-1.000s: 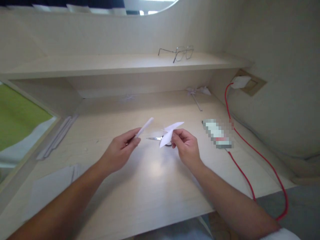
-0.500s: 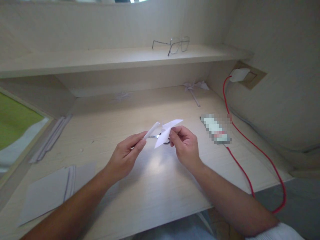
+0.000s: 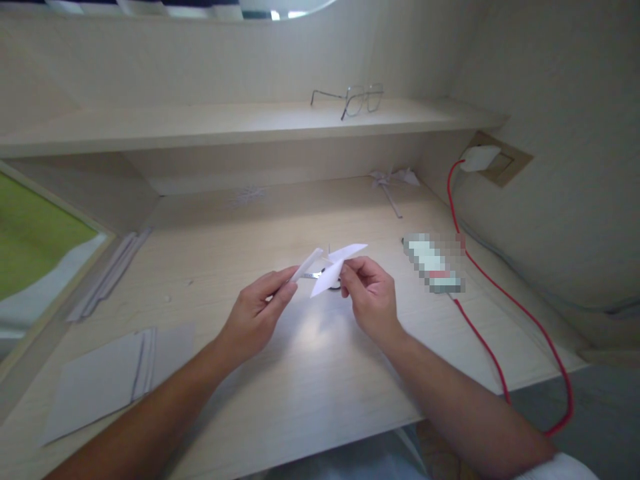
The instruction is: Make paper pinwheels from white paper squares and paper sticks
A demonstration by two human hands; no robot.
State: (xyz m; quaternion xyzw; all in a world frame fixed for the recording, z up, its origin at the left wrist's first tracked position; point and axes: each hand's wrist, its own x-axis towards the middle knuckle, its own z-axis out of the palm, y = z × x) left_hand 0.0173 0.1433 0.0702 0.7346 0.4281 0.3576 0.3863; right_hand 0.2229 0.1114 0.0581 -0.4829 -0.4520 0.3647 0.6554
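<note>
My left hand (image 3: 260, 308) pinches a narrow folded strip of white paper (image 3: 309, 263) between thumb and fingers, its free end slanting up to the right. In my right hand (image 3: 371, 293) is a white paper pinwheel (image 3: 327, 277), gripped near its middle with its pointed blades spread to the left and upward. The strip's tip is close to the pinwheel; whether they touch I cannot tell. Behind both, a pair of scissors (image 3: 314, 275) lies on the desk, its dark handles mostly hidden by the pinwheel and my fingers.
White paper sheets (image 3: 95, 380) lie at the front left, paper strips (image 3: 107, 277) along the left wall. At the back are a paper star shape (image 3: 249, 194) and another pinwheel on a stick (image 3: 393, 200). A phone (image 3: 433, 262) charges by a red cable (image 3: 523, 303). Glasses (image 3: 356, 101) rest on the shelf.
The camera view has tilted up slightly, so everything sits a little lower and further right in the picture. Both hands keep their hold, almost unmoved.
</note>
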